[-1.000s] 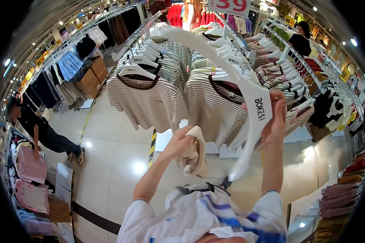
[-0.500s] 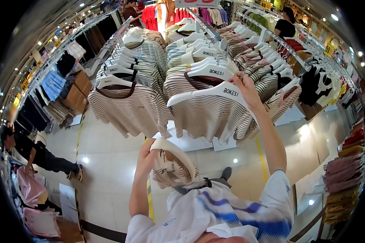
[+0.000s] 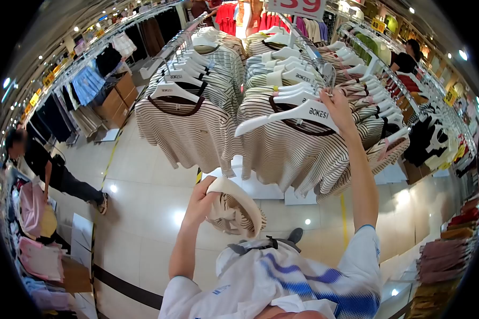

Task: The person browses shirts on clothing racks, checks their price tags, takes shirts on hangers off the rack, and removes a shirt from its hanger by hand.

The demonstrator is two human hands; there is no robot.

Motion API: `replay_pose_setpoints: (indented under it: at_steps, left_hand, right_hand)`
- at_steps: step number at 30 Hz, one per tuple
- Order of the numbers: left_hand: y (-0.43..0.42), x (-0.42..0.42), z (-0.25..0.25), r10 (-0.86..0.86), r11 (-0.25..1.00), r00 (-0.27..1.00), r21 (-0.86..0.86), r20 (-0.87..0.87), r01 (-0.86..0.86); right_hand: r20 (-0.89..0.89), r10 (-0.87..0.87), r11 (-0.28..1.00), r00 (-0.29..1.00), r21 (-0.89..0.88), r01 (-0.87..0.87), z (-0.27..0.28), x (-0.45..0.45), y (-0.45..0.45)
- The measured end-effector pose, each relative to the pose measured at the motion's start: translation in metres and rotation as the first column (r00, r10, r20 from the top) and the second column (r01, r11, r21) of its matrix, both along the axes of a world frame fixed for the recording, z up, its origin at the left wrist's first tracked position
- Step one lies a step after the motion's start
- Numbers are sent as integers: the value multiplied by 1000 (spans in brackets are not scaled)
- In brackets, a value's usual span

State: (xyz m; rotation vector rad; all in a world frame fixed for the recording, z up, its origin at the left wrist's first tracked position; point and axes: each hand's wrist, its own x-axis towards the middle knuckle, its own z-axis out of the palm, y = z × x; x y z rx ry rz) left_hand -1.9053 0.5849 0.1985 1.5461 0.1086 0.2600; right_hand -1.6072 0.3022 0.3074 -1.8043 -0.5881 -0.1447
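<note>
My left hand [image 3: 199, 201] is closed on a striped shirt [image 3: 226, 212] with a wide cream neckband, which hangs bunched in front of my waist. Up at the rack, my right hand [image 3: 339, 110] grips a bare white hanger [image 3: 290, 115] near its hook, fingers pinched together. The hanger, lettered "BOKES!", is held in front of a brown-striped shirt [image 3: 277, 151] on the rail. To its left hangs another striped shirt [image 3: 189, 130] with a dark brown collar. Whether the held hanger's hook touches the rail is hard to make out.
Several striped tops crowd the metal rails [image 3: 303, 42] ahead, below a price sign [image 3: 298, 6]. A person in black [image 3: 53, 173] stands at the left beside pink clothes [image 3: 40, 255]. Folded clothes [image 3: 444, 250] fill the right edge. Cardboard boxes [image 3: 112, 103] sit under the left rack.
The view has turned slightly, so the rack appears farther right. Both hands keep their holds; the shirt in my left hand has shifted slightly right and up, its neckband more upright.
</note>
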Motion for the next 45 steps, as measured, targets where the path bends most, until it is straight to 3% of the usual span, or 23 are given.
replay_pose_setpoints:
  at_steps: [5, 12, 14, 17, 18, 19, 22, 24, 25, 26, 27, 28, 31, 33, 35, 36, 38, 39, 41, 43, 45]
  left_hand:
    - [0, 6, 11, -4, 1000, 1000, 7, 2, 4]
    - [2, 13, 16, -11, 1000, 998, 12, 66, 11]
    - [2, 13, 23, 5, 1000, 998, -14, 62, -4]
    - [5, 16, 33, 54, 998, 996, -32, 66, -52]
    - [7, 17, 35, 84, 996, 993, -8, 81, -84]
    - [9, 18, 37, 116, 993, 989, 14, 93, -118]
    - [12, 25, 45, 164, 986, 979, -10, 121, -164]
    - [14, 31, 55, 220, 974, 959, 15, 179, -226]
    - [9, 33, 67, 272, 960, 943, 10, 192, -279]
    - [6, 36, 79, 289, 954, 946, -131, 147, -271]
    - [4, 39, 91, 299, 928, 949, -265, 102, -264]
    - [5, 41, 98, 312, 922, 947, -265, 78, -282]
    - [13, 46, 118, 315, 901, 944, -343, 99, -264]
    - [16, 45, 125, 253, 920, 956, -343, 151, -190]
    - [15, 43, 132, 290, 912, 946, -342, 145, -227]
    - [19, 42, 134, 314, 904, 936, -353, 160, -243]
    - [26, 39, 138, 354, 889, 913, -377, 201, -262]
    - [39, 42, 134, 263, 911, 925, -387, 274, -144]
    - [45, 44, 142, 222, 915, 928, -393, 301, -92]
    - [63, 53, 137, 233, 899, 925, -430, 299, -88]
    - [55, 55, 153, 269, 893, 931, -427, 247, -144]
  right_hand:
    - [74, -12, 999, 997, -52, 16, -7, 9, -2]
    - [369, -160, 914, 916, -295, 279, -1, -2, -4]
    - [530, -210, 816, 822, -368, 446, -7, 5, -9]
    - [566, -249, 729, 786, -425, 537, -2, -8, -13]
    - [486, -334, 629, 808, -523, 575, 15, -33, -7]
    - [482, -323, 631, 815, -532, 565, 14, -38, -10]
    - [627, -382, 632, 679, -359, 687, 5, -60, -14]
    - [663, -298, 754, 686, -277, 595, -3, -94, -5]
    - [534, -105, 906, 839, -297, 302, -16, -113, 3]
    - [384, 123, 965, 915, -262, -20, -33, -134, 14]
    - [299, 267, 946, 916, -263, -190, -49, -158, 31]
    - [230, 404, 905, 886, -240, -350, -63, -176, 50]
    - [299, 341, 938, 891, -165, -304, -119, -187, 86]
    - [-29, 391, 919, 920, 61, -389, -147, -178, 99]
    - [156, 321, 943, 934, -144, -300, -231, -134, 104]
    - [154, 326, 941, 933, -142, -306, -230, -126, 102]
    - [-289, 475, 866, 831, 324, -382, -219, -121, 99]
    - [-281, 466, 859, 839, 373, -352, -200, -128, 95]
    - [-327, 427, 866, 843, 416, -278, -246, -111, 96]
    - [-512, 580, 814, 634, 394, -427, -336, -119, 94]
    - [-826, 455, 858, 332, 308, -411, -358, -170, 109]
